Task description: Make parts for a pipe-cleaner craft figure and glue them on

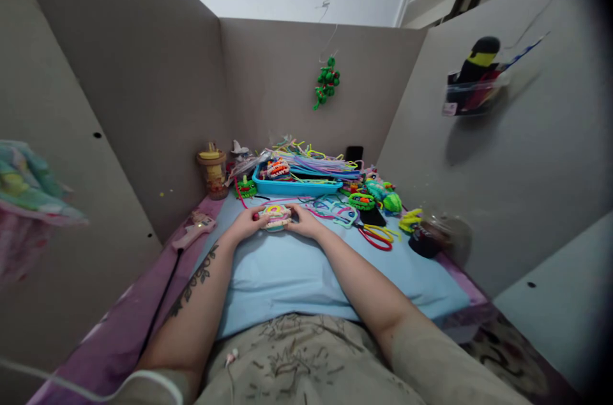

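Observation:
Both my hands meet at the middle of the desk on a small multicoloured pipe-cleaner piece [276, 216]. My left hand [248, 222] grips its left side with curled fingers. Closed on its right side is my right hand [301, 222]. The piece rests on or just above a light blue cushion [287, 277] that lies under my forearms. Just right of my right hand lie loose pipe-cleaner loops [338, 210].
A blue tray [287, 188] full of pipe cleaners stands behind my hands. A yellow-lidded cup [213, 170] sits back left, a pink glue gun [195, 229] with its cord on the left. Green crafted pieces [380, 195] and a dark object [424, 242] lie at right. Grey partition walls enclose the desk.

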`<state>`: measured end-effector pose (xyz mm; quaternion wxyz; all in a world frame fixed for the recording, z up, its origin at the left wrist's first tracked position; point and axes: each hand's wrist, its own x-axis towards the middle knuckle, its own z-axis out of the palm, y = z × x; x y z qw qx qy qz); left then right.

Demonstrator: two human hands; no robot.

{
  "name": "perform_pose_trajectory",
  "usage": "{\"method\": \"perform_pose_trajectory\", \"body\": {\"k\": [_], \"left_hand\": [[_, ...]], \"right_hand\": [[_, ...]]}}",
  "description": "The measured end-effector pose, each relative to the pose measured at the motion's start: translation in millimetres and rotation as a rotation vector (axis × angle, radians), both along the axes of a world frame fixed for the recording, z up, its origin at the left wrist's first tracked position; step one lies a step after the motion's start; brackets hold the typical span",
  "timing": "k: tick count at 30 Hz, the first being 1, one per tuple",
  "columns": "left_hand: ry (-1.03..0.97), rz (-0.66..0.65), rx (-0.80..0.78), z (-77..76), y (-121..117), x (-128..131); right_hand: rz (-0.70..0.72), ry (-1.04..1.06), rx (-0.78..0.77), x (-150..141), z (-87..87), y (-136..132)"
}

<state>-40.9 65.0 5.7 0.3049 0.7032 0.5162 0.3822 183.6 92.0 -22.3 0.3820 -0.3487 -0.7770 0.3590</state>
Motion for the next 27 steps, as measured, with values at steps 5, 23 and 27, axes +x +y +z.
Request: {"method": "perform_pose_trajectory", "body": {"k": [5,23,27], "left_hand": [[0.004,0.01,0.051,2.2,0,2],[-0.283,-0.074,-0.194,4.2,-5,11],[-0.471,-0.126,-0.268,8.2,-6,13]], "right_hand": [[-0.086,0.343,-0.234,-7,2.0,2],[0.052,0.784,-0.364,-16,29.4,-19],[0.078,0.681,-0.29,-27,31.2,-29]]}}
